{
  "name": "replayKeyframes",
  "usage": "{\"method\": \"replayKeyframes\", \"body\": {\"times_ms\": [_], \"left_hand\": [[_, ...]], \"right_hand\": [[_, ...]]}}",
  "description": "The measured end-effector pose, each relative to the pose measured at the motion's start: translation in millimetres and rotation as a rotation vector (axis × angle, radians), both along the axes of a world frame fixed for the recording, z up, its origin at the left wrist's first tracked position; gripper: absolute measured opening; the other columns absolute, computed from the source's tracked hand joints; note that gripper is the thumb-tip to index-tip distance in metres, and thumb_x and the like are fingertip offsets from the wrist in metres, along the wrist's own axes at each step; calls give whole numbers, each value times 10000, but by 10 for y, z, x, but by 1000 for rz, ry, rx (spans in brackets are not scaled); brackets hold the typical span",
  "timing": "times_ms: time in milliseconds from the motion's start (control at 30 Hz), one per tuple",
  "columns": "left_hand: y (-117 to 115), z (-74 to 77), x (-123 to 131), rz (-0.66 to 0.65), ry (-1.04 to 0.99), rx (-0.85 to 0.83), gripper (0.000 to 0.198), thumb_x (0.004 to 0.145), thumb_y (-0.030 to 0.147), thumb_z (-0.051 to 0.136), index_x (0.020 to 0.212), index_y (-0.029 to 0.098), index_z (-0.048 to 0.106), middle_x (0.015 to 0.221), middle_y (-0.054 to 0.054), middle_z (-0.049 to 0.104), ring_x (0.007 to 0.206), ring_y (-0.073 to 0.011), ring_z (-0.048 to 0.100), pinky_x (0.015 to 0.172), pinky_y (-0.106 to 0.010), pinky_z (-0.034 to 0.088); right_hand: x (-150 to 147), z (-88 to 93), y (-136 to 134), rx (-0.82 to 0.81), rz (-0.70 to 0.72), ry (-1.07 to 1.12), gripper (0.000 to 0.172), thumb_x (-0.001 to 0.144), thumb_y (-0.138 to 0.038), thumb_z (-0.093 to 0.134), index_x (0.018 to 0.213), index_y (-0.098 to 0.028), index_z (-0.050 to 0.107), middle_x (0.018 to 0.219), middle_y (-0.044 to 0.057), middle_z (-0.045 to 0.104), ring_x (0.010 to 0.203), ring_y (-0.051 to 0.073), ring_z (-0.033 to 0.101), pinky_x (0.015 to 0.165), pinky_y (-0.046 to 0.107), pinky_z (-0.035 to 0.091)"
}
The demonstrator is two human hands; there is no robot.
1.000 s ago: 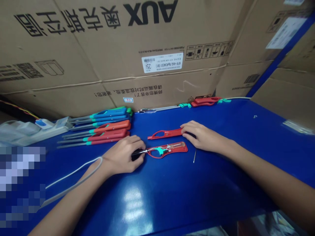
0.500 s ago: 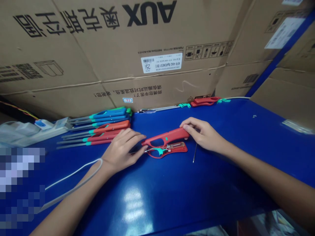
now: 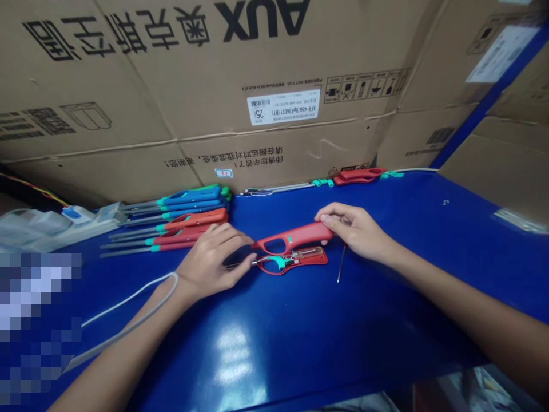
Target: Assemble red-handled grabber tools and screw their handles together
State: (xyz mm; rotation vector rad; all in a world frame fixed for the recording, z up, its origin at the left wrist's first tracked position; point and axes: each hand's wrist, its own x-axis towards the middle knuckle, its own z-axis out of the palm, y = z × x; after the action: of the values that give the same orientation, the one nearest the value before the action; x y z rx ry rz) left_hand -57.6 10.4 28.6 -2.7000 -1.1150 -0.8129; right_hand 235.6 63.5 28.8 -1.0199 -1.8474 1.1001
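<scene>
An opened red gas lighter is in front of me. Its lower casing half (image 3: 315, 262) carries a teal trigger (image 3: 277, 262), a transparent fuel tank and small inner parts, with a metal tube leading out to the left. My left hand (image 3: 218, 257) pinches that lighter's left end, thumb at the tube and forefinger by the upper shell's tip. Just above, tilted, is the red upper casing half (image 3: 306, 233); my right hand (image 3: 354, 232) is closed on its right end. A thin metal rod (image 3: 341, 266) extends below my right hand; whether it is held or lies on the table, I cannot tell.
Several blue, orange and red lighters (image 3: 189, 214) lie at left beside a white power strip (image 3: 92, 224). Along the cardboard box (image 3: 206, 131) are metal tubes (image 3: 283, 188), teal pieces and red casings (image 3: 358, 176). A white cable (image 3: 141, 332) loops over my left forearm.
The upper casing half has shifted very slightly right with my right hand. Both hands keep their grips; the view has moved a little.
</scene>
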Motion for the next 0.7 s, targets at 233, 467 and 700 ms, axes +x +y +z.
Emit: {"method": "replayKeyframes", "body": {"times_ms": [233,467,700], "left_hand": [[7,-20,-23,-17,6,-92,95,886,209,600,931,161,669,858,-48,705,778,-172,600,752,-333,452],[9,9,-46,17,58,-218,160,900,268,567,903,171,694,867,-62,709,790,-189,614,757,-336,463],[20,25,-65,36,85,-337,178,883,301,559,871,168,678,872,-65,703,795,-188,635,749,-323,491]], "right_hand": [[-2,21,-20,-69,3,-2,332,838,-485,579,894,-161,626,777,34,635,660,143,558,604,275,424],[32,89,-29,-184,94,-22,327,820,-453,615,961,-159,640,837,43,660,753,155,621,696,295,495],[112,54,-36,106,229,-395,379,764,-363,711,1085,-166,662,878,53,680,774,178,617,725,321,501]]}}
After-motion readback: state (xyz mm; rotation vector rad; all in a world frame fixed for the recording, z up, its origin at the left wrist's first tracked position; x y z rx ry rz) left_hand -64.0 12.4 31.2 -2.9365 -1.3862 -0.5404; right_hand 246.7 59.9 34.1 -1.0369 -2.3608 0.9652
